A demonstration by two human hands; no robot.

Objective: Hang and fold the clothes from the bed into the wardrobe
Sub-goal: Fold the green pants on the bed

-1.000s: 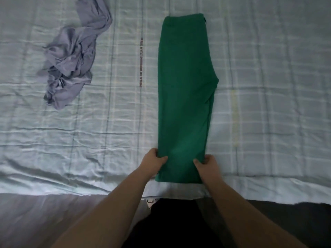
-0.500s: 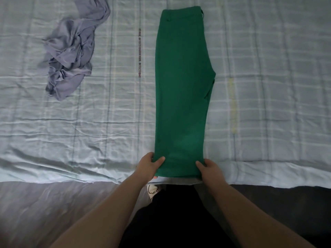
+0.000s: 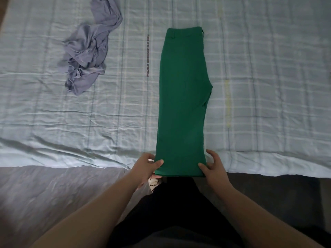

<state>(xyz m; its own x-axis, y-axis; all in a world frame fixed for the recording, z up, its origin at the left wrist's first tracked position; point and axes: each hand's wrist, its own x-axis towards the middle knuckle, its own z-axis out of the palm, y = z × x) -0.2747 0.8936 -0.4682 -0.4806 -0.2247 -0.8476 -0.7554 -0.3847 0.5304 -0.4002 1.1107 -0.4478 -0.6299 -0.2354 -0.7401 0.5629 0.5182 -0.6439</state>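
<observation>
On the bed (image 3: pixel 268 68), half-folded trousers (image 3: pixel 182 104) are pinched by the left hand (image 3: pixel 145 167) and touched by the slack right hand (image 3: pixel 215 169); a grey garment (image 3: pixel 86 56) is left untouched.

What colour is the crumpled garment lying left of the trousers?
The crumpled garment is plain lavender-grey, head view.
</observation>
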